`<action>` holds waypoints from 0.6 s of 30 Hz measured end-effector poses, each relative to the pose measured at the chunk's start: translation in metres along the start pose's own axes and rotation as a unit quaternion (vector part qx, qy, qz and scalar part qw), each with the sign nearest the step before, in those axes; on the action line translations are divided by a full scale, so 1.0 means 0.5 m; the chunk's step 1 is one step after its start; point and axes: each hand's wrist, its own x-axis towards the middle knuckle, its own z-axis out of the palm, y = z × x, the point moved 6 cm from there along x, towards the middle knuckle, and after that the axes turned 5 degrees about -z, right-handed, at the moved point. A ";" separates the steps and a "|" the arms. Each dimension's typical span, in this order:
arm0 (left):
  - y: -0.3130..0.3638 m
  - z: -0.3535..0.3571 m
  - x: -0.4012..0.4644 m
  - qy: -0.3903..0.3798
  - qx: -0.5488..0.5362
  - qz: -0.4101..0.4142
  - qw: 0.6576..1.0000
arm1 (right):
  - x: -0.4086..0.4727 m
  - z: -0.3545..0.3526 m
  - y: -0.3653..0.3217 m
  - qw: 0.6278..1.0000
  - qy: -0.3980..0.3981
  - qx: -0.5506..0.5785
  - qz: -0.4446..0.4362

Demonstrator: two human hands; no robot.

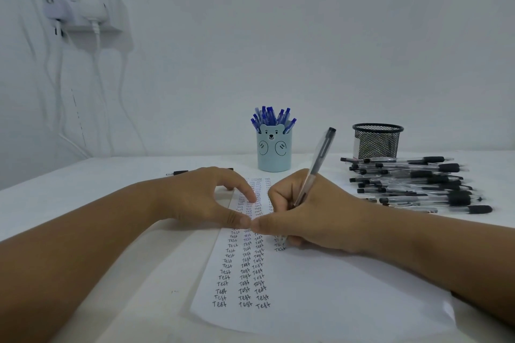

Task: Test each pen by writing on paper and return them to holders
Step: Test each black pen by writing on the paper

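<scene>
A white sheet of paper [320, 295] lies in front of me, filled with columns of the handwritten word "Test". My right hand [309, 217] grips a black capped pen [320, 159] upright, its tip down on the paper beside the rightmost column. My left hand [206, 198] rests on the paper's left part, fingers spread and pressing it flat, thumb touching my right thumb. A light blue bear-faced holder [274, 153] behind the paper holds several blue pens [271, 117]. A black mesh holder [377, 142] stands at the back right.
A heap of several black pens [418, 184] lies on the table right of the paper. One black pen [178, 172] lies behind my left hand. A white wall shelf [83, 8] with plugs and hanging cables is at the upper left.
</scene>
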 end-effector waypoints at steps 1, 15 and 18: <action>0.001 0.000 0.000 0.000 -0.002 0.001 1.000 | 0.001 0.000 0.004 1.000 0.001 -0.007 0.004; 0.000 0.002 -0.001 -0.003 -0.014 -0.014 1.000 | -0.001 0.006 0.000 0.998 -0.014 -0.055 0.022; 0.002 0.001 -0.003 -0.005 -0.013 -0.017 1.000 | -0.002 0.007 -0.003 0.998 -0.017 -0.061 0.022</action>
